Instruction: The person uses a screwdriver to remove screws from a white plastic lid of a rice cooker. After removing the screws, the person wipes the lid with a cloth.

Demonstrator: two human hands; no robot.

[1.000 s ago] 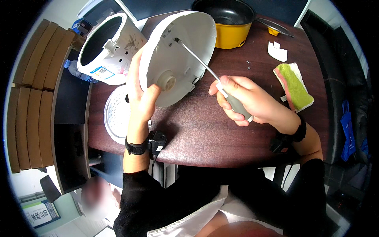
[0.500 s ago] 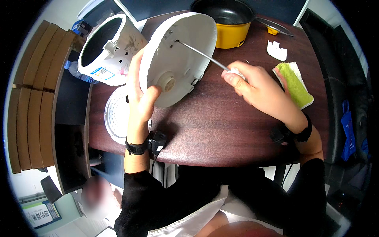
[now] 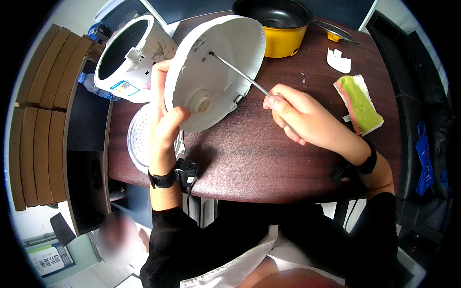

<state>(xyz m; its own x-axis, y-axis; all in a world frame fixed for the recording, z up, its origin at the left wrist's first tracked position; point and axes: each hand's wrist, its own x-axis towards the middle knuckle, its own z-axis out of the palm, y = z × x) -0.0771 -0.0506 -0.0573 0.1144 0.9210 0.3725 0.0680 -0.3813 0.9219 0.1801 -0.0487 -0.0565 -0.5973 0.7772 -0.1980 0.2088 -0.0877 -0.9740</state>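
Observation:
My left hand (image 3: 165,115) grips the rim of a white rice cooker lid (image 3: 225,53), holding it tilted above the table with its hollow inner side facing right. A long-shafted screwdriver (image 3: 242,74) is in my right hand (image 3: 300,110), the fingers closed round its handle, which they mostly hide. Its tip touches a dark screw hole near the lid's upper left inner side. Below my left hand lies a round white perforated plate (image 3: 139,139), partly hidden by my forearm. The white rice cooker body (image 3: 149,62) lies tilted behind the lid.
A yellow pot (image 3: 283,43) with dark inside stands at the back, beside a glass lid (image 3: 336,32). At the right are a white plastic piece (image 3: 339,61), a green cloth (image 3: 360,103) and small screws (image 3: 303,77). Cardboard boxes (image 3: 41,115) line the left side.
The rice cooker lid has shifted slightly left and turned a little. My right hand has moved slightly left and down, its fingers now wrapped differently round the screwdriver handle.

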